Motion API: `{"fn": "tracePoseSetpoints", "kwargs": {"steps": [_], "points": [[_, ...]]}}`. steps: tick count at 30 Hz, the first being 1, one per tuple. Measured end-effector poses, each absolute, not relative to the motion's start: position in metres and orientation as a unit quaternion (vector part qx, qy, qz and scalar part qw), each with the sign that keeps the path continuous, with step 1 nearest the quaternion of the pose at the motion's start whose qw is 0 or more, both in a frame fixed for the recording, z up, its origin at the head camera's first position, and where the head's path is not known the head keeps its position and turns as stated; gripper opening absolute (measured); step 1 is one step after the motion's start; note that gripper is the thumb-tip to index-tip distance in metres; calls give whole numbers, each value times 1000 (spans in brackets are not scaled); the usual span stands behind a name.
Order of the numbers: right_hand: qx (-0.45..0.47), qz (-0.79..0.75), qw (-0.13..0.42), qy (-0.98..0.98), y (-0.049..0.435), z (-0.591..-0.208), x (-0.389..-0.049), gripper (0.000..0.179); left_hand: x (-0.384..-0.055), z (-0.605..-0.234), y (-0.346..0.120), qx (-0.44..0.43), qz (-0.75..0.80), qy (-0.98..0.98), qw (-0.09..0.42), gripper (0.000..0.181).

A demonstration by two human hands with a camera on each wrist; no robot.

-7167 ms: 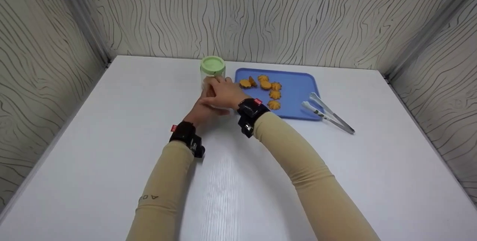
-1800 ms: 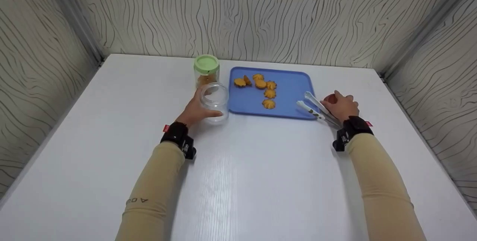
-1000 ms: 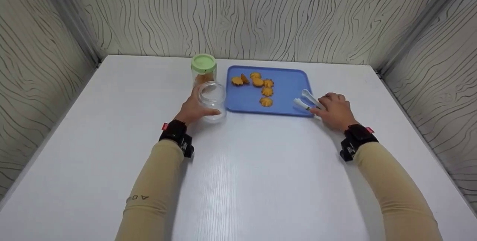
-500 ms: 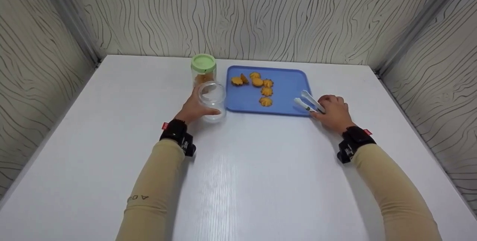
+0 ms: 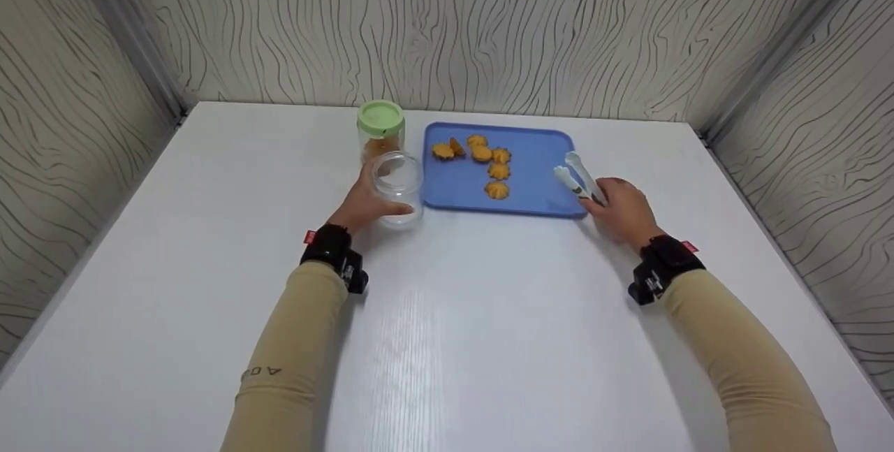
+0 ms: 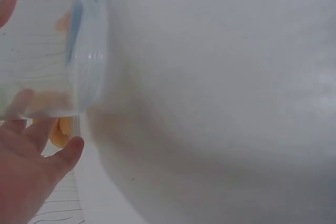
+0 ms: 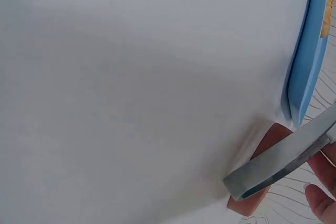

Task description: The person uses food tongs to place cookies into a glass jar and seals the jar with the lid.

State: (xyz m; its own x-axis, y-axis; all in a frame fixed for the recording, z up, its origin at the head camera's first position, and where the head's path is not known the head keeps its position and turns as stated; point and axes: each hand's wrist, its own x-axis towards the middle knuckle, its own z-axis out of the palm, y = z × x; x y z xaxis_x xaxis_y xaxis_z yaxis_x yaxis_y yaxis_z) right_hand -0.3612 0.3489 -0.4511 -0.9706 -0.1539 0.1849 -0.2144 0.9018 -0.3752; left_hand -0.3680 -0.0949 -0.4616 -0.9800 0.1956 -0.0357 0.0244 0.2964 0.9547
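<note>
In the head view my left hand [image 5: 367,202] curves around the side of a clear jar [image 5: 399,193]. The jar stands upright without a lid, and I see nothing inside it. My right hand [image 5: 624,209] grips a pair of tongs [image 5: 571,183], whose two white tips stand apart over the right side of the blue tray [image 5: 541,158]. The right wrist view shows the tongs' metal end [image 7: 278,156] above a reddish-brown lid [image 7: 251,203] on the table. In the head view that lid is hidden behind my right hand. Several flower-shaped cookies [image 5: 498,171] lie on the tray's left half.
Behind the clear jar stands another jar with a green lid [image 5: 380,117] and brown contents, close to the tray's left edge. A wood-patterned wall [image 5: 489,33] rises along the back of the white table [image 5: 482,312].
Earlier both hands were together at the jar. My right hand then carried the reddish lid to the right, left it there, and took hold of the tongs. The tongs' tips have now lifted slightly.
</note>
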Motion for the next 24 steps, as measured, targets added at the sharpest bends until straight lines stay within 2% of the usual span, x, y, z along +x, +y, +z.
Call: {"fn": "tracePoseSetpoints", "kwargs": {"steps": [8, 13, 24], "points": [[122, 238, 16, -963, 325, -445, -357, 52, -369, -463, -96, 66, 589, 801, 78, 108], [124, 209, -9, -970, 310, -445, -354, 62, -372, -465, -97, 67, 586, 803, 82, 112], [145, 134, -25, -980, 277, -450, -360, 65, -372, -466, -95, 65, 605, 790, 79, 111]]}}
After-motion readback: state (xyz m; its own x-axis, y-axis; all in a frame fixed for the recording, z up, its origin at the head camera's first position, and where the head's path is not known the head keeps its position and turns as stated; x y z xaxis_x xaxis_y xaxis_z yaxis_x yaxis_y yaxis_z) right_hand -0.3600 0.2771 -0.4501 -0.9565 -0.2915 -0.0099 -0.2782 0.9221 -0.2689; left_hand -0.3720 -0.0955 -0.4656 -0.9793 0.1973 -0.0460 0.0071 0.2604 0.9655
